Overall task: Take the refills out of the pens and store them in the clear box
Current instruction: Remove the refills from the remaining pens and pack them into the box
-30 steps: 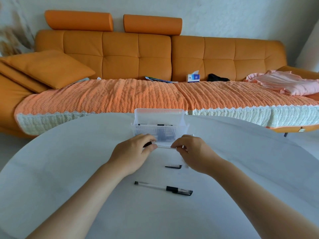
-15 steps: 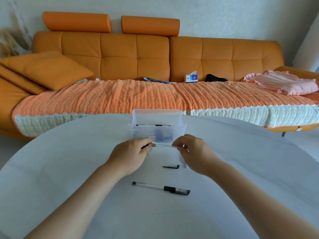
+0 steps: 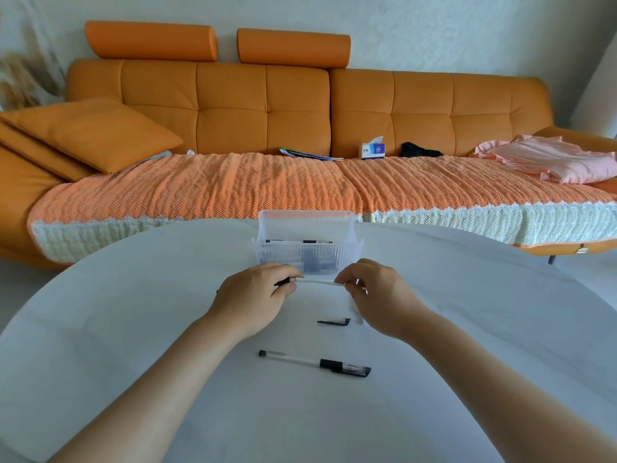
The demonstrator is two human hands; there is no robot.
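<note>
Fingers of both my hands pinch one pen: left hand at black grip, right hand at clear end. Light, slick plastic; refill inside probably bendy, so pull straight.

Head view, looking forward and down, near table

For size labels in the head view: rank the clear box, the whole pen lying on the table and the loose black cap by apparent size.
1. clear box, though farthest away
2. whole pen
3. black cap
</note>
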